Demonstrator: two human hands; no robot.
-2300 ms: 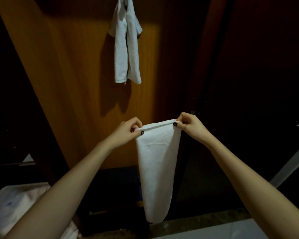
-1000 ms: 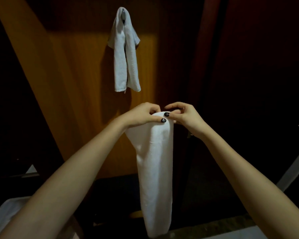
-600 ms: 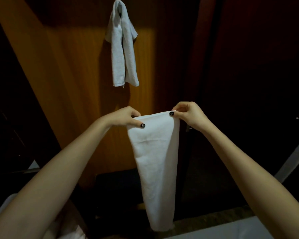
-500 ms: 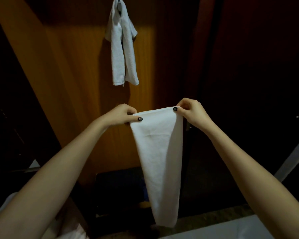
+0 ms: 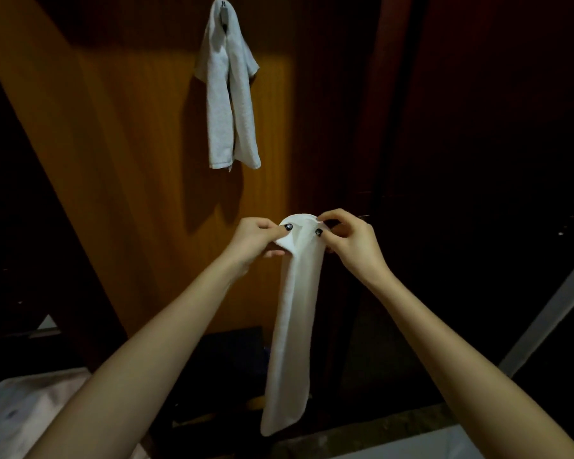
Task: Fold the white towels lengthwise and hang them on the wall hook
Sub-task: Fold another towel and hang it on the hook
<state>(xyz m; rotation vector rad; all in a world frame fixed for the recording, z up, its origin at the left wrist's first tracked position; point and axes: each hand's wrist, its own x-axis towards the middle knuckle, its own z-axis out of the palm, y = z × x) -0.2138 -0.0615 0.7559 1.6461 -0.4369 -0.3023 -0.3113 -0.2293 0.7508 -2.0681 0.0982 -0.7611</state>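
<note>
A small metal hook (image 5: 223,6) sits high on the orange-brown wooden wall panel (image 5: 130,144). One white towel (image 5: 227,104) is draped over it, folded narrow. Its two ends hang side by side against the panel and end at about the same level. Its shadow falls on the wood beside and below it.

The left hand (image 5: 256,240) and right hand (image 5: 348,243), which had held the white towel's (image 5: 295,326) top edge stretched wide half a second earlier, came together, so the towel doubled lengthwise into a narrower strip.
</note>
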